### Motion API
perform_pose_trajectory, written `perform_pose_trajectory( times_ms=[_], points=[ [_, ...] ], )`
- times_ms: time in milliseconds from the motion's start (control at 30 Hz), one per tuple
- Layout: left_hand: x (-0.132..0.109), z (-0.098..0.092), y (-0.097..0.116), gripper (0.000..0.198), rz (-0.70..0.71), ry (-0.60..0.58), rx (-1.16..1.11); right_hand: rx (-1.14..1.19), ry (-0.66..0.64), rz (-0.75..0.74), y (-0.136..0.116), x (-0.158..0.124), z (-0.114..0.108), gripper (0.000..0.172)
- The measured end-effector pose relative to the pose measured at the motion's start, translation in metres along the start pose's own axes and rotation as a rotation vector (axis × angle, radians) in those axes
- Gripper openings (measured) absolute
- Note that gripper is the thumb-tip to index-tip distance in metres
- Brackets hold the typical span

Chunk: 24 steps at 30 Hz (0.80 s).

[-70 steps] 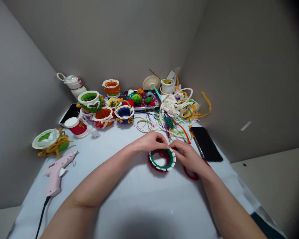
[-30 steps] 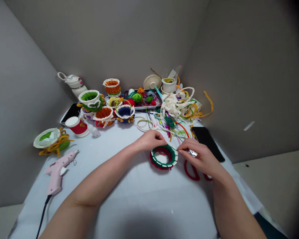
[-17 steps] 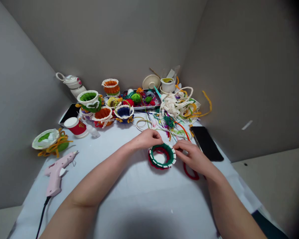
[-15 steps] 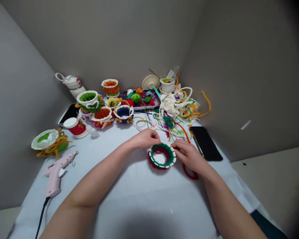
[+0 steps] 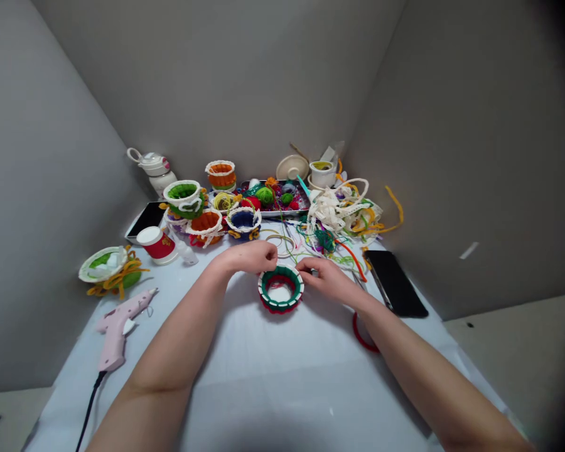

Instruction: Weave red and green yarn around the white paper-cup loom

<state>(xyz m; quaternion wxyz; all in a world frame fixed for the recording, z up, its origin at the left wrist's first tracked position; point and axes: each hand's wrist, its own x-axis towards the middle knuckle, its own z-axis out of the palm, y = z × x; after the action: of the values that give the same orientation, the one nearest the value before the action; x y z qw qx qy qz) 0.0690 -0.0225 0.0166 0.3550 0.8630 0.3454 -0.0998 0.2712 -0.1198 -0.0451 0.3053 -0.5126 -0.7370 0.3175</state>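
Note:
A small round woven yarn basket (image 5: pixel 281 307) sits on the table in front of me, with a white slatted rim, green yarn inside and red yarn lower down. My left hand (image 5: pixel 257 256) is closed at its far left rim, fingers curled. Whatever is between those fingertips is hidden. On the right side, the thumb and fingers of my right hand (image 5: pixel 327 279) pinch at the basket's rim. A red loop (image 5: pixel 363 333), like a scissors handle, lies partly covered by my right forearm.
A pink glue gun (image 5: pixel 117 326) with a black cord lies at left. Several finished yarn baskets (image 5: pixel 204 226), a red-and-white cup (image 5: pixel 159 246) and a bottle (image 5: pixel 157 172) stand behind it. At back are a tray of yarn balls (image 5: pixel 282 213) and tangled trim (image 5: pixel 332 210). A black phone (image 5: pixel 398 282) lies right.
The camera view has shifted, so the basket and both hands appear further left. The basket is tilted a little differently, and my left hand is curled more tightly at the rim.

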Motion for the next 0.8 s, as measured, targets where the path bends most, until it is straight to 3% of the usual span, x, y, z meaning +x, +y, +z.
perform_pose_trajectory(
  times_ms=[167,300,367,533,800],
  points=[
    [-0.006,-0.005,-0.008,0.018,0.035,-0.11,0.05,0.061,-0.015,0.014,0.002,0.009,0.008,0.017],
    [0.0,-0.002,-0.007,0.032,0.14,0.027,0.074,0.092,0.006,0.027,0.002,0.008,0.009,0.017],
    [0.006,0.002,-0.005,0.029,0.185,0.085,0.035,0.097,0.023,0.028,0.002,0.007,0.009,0.016],
    [0.017,0.01,-0.005,0.021,0.193,0.105,-0.013,0.083,0.079,0.023,0.002,0.005,0.01,0.017],
    [0.017,0.016,0.001,0.028,0.222,0.125,-0.182,0.081,0.076,0.007,0.006,0.0,0.008,0.018]
  ],
)
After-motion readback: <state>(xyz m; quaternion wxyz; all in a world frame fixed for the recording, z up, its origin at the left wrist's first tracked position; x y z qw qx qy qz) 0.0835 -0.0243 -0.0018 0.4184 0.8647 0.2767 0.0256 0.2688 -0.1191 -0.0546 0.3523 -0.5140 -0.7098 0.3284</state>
